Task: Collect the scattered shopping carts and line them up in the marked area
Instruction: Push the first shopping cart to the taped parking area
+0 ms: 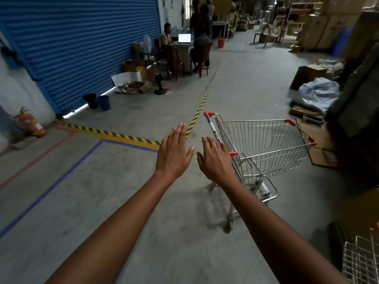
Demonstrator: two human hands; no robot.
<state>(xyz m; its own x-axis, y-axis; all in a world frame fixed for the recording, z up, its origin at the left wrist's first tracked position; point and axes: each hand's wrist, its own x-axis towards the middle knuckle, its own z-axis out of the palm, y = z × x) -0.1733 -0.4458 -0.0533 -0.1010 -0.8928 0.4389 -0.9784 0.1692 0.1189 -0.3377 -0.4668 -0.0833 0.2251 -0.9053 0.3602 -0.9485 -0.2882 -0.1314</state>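
Note:
A silver wire shopping cart [264,144] with red corner caps stands on the concrete floor right of centre, its handle bar [212,128] turned toward me. My right hand [215,158] is stretched out flat just left of the handle, fingers straight, holding nothing. My left hand [174,152] is also flat and held out beside it, over the floor. Part of a second wire cart [361,261] shows at the bottom right corner. Blue tape [61,177] and red tape [37,158] lines mark an area on the floor at left.
Yellow-black hazard tape [114,134] runs across the floor and away down the aisle. Cardboard and a plastic bundle [317,93] lie at right. Buckets [103,102], boxes, a fan and people at a desk [184,46] line the blue shutter. A fire extinguisher [30,121] lies at left.

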